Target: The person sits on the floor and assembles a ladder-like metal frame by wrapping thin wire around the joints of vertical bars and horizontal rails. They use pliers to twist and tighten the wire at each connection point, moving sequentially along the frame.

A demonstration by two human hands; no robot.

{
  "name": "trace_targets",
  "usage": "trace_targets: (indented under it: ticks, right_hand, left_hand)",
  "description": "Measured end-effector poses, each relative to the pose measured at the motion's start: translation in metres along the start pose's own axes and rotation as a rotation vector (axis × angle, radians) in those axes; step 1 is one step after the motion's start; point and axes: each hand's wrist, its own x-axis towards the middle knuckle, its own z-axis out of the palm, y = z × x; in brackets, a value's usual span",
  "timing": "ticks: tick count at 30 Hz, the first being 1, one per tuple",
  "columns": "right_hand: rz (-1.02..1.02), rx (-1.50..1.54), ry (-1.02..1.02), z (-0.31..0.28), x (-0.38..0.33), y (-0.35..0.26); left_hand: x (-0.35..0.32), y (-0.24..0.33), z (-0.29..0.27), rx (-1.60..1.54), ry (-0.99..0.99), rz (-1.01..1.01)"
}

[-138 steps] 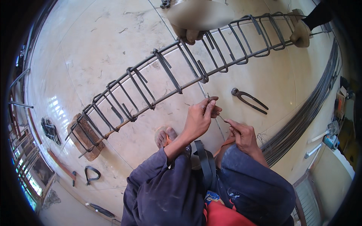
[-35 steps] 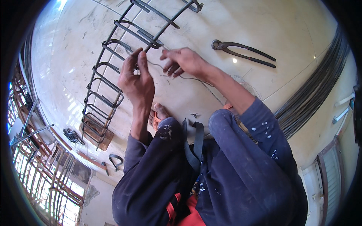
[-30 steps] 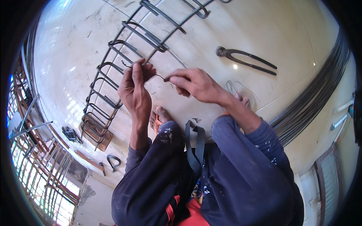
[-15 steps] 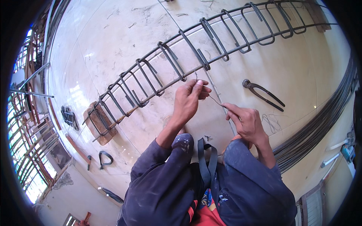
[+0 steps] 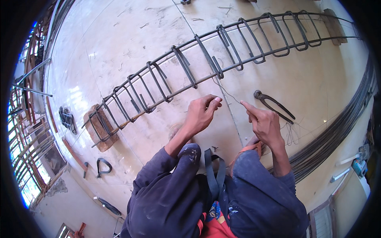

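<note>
A thin tie wire (image 5: 229, 94) runs from the near bar of the long rebar cage (image 5: 206, 57) toward me, slightly bent. Its near end is pinched in my right hand (image 5: 266, 126), with the index finger stretched along it. My left hand (image 5: 200, 116) is just left of the wire, thumb and fingers drawn together, apart from wire and cage; nothing shows between them. The cage lies across the floor, several bent stirrups along its bars. A pair of black nippers (image 5: 274, 106) lies beyond my right hand, jaws toward the cage.
A brick-like block (image 5: 101, 133) props the cage's left end; a wooden block (image 5: 334, 27) is under its right end. Loose thin wire (image 5: 293, 135) and a long bundle of bars (image 5: 329, 142) lie at right. Stacked stirrups (image 5: 67, 119) and a black strap loop (image 5: 104, 168) lie at left.
My left hand has come off the wire and moved down from the cage. My right hand still holds the wire end and has shifted slightly right. The view has tilted a little.
</note>
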Motion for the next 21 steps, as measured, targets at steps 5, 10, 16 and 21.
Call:
trace_targets:
  ticks: [5,10,16,21]
  right_hand:
    - [0.03,0.025,0.121,0.012,0.005,-0.003]
    - [0.023,-0.047,0.162,0.024,0.007,-0.015]
    - [-0.058,-0.091,0.258,0.037,0.01,-0.023]
    - [-0.122,-0.173,0.3,0.044,0.016,-0.017]
  left_hand:
    - [-0.003,0.042,-0.007,0.183,0.261,0.308]
    - [0.012,0.042,-0.008,0.081,0.287,0.19]
    - [0.029,0.042,-0.015,0.231,0.207,0.074]
    - [0.045,0.063,-0.029,-0.183,-0.102,-0.201]
